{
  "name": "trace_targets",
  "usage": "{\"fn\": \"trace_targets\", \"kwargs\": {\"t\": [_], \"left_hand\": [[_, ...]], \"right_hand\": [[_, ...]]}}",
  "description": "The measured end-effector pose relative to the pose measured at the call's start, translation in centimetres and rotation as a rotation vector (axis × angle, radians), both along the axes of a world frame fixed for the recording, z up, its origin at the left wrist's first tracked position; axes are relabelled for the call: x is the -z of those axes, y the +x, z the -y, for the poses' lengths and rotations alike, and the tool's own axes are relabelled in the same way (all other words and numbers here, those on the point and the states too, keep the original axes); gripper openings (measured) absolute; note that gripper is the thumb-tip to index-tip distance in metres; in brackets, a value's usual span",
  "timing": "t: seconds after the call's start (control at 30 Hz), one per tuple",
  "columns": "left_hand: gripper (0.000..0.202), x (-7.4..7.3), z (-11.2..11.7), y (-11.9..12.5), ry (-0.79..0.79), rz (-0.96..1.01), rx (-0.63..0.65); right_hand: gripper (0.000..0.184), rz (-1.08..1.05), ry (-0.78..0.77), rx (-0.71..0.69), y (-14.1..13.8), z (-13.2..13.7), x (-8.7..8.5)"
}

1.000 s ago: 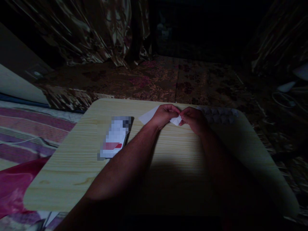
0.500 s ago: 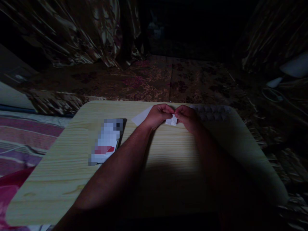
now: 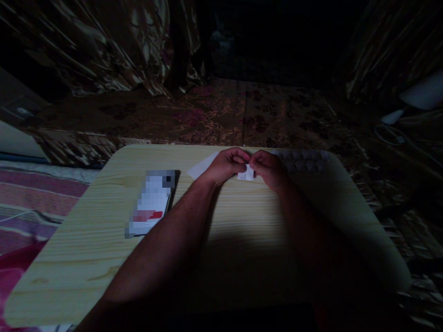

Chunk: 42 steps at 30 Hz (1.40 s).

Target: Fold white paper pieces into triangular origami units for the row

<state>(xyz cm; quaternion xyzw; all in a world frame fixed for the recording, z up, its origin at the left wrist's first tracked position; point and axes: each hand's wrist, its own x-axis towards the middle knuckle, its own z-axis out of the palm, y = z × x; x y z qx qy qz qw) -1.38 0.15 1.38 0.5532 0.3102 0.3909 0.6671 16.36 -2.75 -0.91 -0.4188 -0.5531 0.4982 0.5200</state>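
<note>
Both my hands meet near the far edge of a light wooden table [image 3: 104, 240]. My left hand [image 3: 226, 166] and my right hand [image 3: 268, 168] pinch a small folded piece of white paper [image 3: 246, 173] between their fingertips, just above the tabletop. Behind my left hand a flat white sheet of paper [image 3: 200, 168] lies on the table, partly hidden by the hand. The scene is dim and my forearms are in shadow.
A phone-like object with a blurred white and red face [image 3: 150, 205] lies on the table to the left. A blurred strip [image 3: 304, 159] sits at the table's far right edge. Patterned dark fabric [image 3: 224, 115] spreads beyond; a striped cloth [image 3: 31, 203] lies left.
The view has drifted a little, so everything sits slightly further left in the frame. My hands stay pinched on the small paper with only slight finger movement.
</note>
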Motion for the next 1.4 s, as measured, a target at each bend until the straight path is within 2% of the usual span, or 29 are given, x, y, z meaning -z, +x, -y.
{"fn": "trace_targets", "kwargs": {"t": [0.27,0.53,0.87,1.13,1.4], "left_hand": [[0.036,0.32,-0.30,0.00,0.011,-0.017,0.017],[0.036,-0.06,-0.05,0.09,0.011,-0.017,0.025],[0.043,0.21,-0.23,0.15,0.013,-0.066,-0.015],[0.045,0.70,-0.31,0.20,0.046,-0.103,-0.035],[0.044,0.41,-0.07,0.27,0.079,-0.138,-0.055]], "right_hand": [[0.023,-0.006,0.013,-0.029,-0.03,0.20,-0.29],[0.027,0.035,0.000,-0.012,-0.09,0.18,-0.35],[0.025,0.080,0.010,-0.031,-0.01,0.29,-0.56],[0.016,0.190,0.127,0.034,-0.25,0.17,-0.41],[0.020,0.281,0.123,0.107,-0.28,-0.05,-0.05]]}}
